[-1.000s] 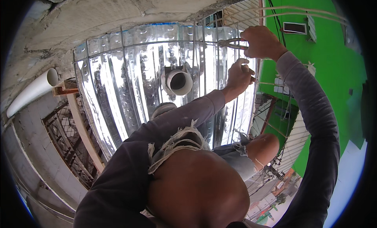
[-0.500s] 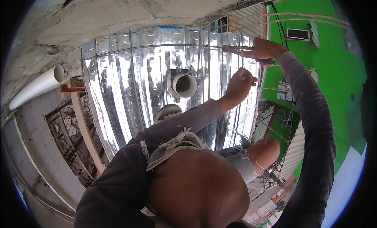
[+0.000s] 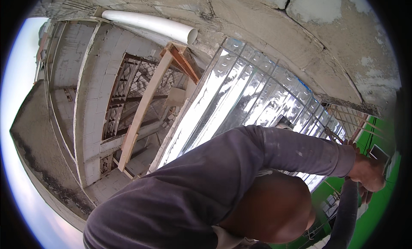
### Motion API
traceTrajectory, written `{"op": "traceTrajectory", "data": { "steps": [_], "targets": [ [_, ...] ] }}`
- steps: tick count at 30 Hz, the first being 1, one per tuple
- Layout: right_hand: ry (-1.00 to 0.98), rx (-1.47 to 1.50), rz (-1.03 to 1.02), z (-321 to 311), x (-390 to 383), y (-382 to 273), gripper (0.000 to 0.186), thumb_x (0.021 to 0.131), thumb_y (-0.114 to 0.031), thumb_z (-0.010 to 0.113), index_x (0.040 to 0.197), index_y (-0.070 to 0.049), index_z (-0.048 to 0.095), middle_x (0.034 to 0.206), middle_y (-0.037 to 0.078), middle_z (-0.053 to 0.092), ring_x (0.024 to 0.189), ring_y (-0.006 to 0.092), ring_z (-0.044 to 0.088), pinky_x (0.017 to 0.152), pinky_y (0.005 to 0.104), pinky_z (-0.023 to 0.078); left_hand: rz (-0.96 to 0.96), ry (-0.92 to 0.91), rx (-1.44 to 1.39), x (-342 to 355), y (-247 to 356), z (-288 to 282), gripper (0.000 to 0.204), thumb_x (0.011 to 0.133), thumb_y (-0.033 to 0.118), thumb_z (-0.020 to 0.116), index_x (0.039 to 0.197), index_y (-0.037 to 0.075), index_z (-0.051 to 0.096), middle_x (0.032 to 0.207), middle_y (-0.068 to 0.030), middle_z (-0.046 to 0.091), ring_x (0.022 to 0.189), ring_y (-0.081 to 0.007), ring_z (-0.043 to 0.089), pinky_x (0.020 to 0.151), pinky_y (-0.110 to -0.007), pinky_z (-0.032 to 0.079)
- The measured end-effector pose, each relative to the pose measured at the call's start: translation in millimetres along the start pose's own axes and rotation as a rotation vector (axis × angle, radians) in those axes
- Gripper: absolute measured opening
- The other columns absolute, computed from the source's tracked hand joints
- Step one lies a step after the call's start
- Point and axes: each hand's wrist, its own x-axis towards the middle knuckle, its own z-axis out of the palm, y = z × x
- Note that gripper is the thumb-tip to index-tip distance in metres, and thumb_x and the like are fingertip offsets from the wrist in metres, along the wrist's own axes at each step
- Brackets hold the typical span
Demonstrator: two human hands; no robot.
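Observation:
My left arm reaches across to the right, and my left hand (image 3: 368, 171) is curled beside the far right end of the metal decking. What it pinches, if anything, is hidden. Behind its wrist, my right hand (image 3: 352, 145) shows only in part, closed on what look like pincers (image 3: 332, 135). Their jaws lie by the grid of thin steel bars (image 3: 271, 77) over the shiny corrugated decking sheet (image 3: 234, 92). A pipe stub (image 3: 284, 122) stands up from the sheet, mostly covered by my left sleeve.
A rough concrete wall (image 3: 253, 17) runs along the far side. A white pipe (image 3: 150, 25) lies against it. At left, a wooden beam (image 3: 146, 107) borders a drop beside a block wall (image 3: 96, 90). A green wall (image 3: 388, 137) stands at far right.
The view has swung left, bringing the block wall and sky in. My left hand has moved from over the decking to beside my right hand, overlapping it.

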Motion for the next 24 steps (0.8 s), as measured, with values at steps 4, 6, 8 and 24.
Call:
{"op": "traceTrajectory", "data": {
  "steps": [4, 6, 8, 24],
  "targets": [
    [0.303, -0.261, -0.038, -42.6, -7.1, -46.1, 0.028, 0.101, -0.027, 0.056, 0.115, -0.003, 0.064, 0.091, 0.014, 0.069, 0.080, 0.0284, 0.071, 0.070, 0.0450, 0.057, -0.037, -0.081, 0.148, -43.8, 16.6, -18.8, 0.048, 0.102, 0.034, 0.054, 0.109, -0.011, 0.069, 0.100, -0.0189, 0.076, 0.088, -0.0255, 0.075, 0.084, -0.036, 0.060],
    [0.331, -0.358, -0.002, -71.4, -13.4, -62.5, 0.027, 0.098, -0.028, 0.060, 0.109, -0.004, 0.065, 0.086, 0.012, 0.067, 0.076, 0.0253, 0.070, 0.068, 0.0428, 0.055, -0.070, 0.174, 0.226, -80.7, 0.9, -38.3, 0.046, 0.101, 0.031, 0.055, 0.103, -0.012, 0.072, 0.097, -0.0170, 0.078, 0.088, -0.0241, 0.077, 0.082, -0.037, 0.061],
    [0.095, -0.213, 0.125, -96.9, -1.6, -81.7, 0.027, 0.096, -0.030, 0.060, 0.099, -0.005, 0.070, 0.084, 0.012, 0.067, 0.076, 0.0286, 0.070, 0.075, 0.0452, 0.054, -0.175, 0.493, 0.279, -132.3, -50.9, -77.2, 0.037, 0.104, 0.025, 0.056, 0.102, -0.007, 0.073, 0.095, -0.0126, 0.076, 0.085, -0.0187, 0.074, 0.078, -0.034, 0.059],
    [-0.816, 0.956, 0.508, -165.4, 40.9, -51.4, 0.028, 0.084, -0.008, 0.082, 0.085, 0.011, 0.061, 0.064, 0.017, 0.067, 0.048, 0.0247, 0.067, 0.042, 0.0379, 0.056, -0.320, 1.858, 0.666, -431.9, -178.6, -90.9, 0.028, 0.106, 0.016, 0.057, 0.116, -0.007, 0.069, 0.100, -0.0137, 0.073, 0.085, -0.0208, 0.067, 0.078, -0.036, 0.054]
  ]
}}
